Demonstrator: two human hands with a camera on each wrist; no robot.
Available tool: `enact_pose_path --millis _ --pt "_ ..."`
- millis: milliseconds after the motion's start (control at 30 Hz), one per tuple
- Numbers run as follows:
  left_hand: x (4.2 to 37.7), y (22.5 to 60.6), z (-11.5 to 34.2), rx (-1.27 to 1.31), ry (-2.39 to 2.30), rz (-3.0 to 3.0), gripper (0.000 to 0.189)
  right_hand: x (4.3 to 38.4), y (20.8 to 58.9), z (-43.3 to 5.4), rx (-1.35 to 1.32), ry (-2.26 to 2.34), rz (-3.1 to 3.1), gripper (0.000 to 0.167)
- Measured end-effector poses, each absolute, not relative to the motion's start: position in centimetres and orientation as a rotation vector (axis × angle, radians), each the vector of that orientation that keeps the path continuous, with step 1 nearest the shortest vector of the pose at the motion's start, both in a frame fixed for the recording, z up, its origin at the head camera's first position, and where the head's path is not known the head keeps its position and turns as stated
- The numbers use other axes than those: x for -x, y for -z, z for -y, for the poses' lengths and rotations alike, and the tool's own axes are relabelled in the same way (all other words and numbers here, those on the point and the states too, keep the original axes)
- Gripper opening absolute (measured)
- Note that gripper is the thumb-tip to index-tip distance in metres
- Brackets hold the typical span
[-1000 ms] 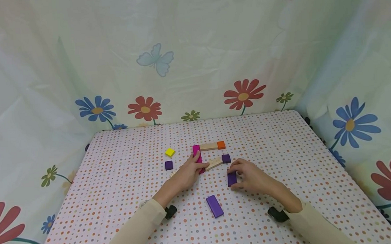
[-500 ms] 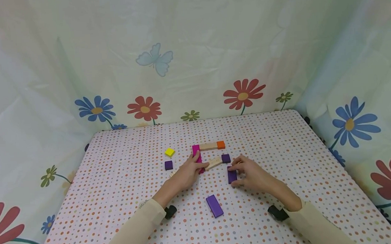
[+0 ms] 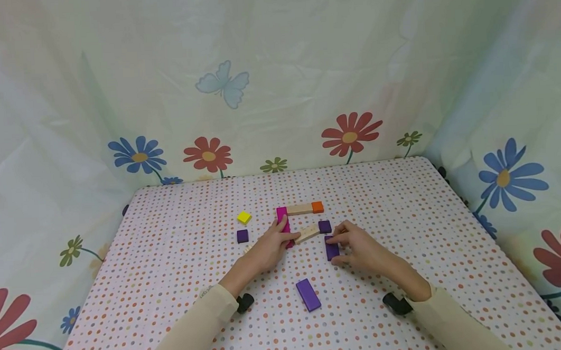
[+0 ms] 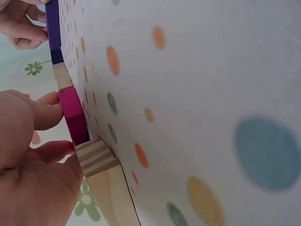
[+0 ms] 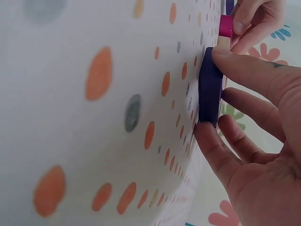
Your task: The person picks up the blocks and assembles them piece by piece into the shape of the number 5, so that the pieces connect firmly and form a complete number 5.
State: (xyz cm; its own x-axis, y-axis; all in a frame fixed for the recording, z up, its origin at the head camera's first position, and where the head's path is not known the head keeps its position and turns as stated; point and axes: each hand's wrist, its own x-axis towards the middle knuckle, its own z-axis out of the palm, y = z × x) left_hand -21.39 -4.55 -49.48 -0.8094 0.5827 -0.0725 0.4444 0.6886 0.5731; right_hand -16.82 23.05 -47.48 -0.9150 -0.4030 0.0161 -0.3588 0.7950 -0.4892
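Observation:
My left hand (image 3: 267, 248) holds a magenta block (image 3: 282, 217) across its width, thumb on one side and fingers on the other. A plain wooden block (image 3: 307, 234) slants away from the magenta block's near end to a small dark purple block (image 3: 324, 226). Below that small block, my right hand (image 3: 360, 249) grips a longer dark purple block (image 5: 209, 89) by its two ends, thumb at one and a fingertip at the other. Another wooden block (image 4: 109, 193) meets the magenta block's other side, mostly covered by my left hand in the head view.
At the magenta block's far end, a wooden block (image 3: 300, 209) leads to an orange block (image 3: 317, 207). On the left lie a yellow block (image 3: 244, 217) and a small purple block (image 3: 242, 236). A lighter purple block (image 3: 308, 295) rests nearer on the dotted table cover (image 3: 179, 238).
My right hand has slid the longer dark purple block slightly away from me, closer to the small purple block. The left hand stays in place.

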Motion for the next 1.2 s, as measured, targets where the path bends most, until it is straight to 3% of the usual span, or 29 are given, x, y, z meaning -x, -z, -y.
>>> enact_pose_path --millis 1200 --pt "21.45 49.48 4.50 -0.805 -0.799 -2.647 0.042 17.58 47.91 -23.41 0.670 0.740 -2.891 0.036"
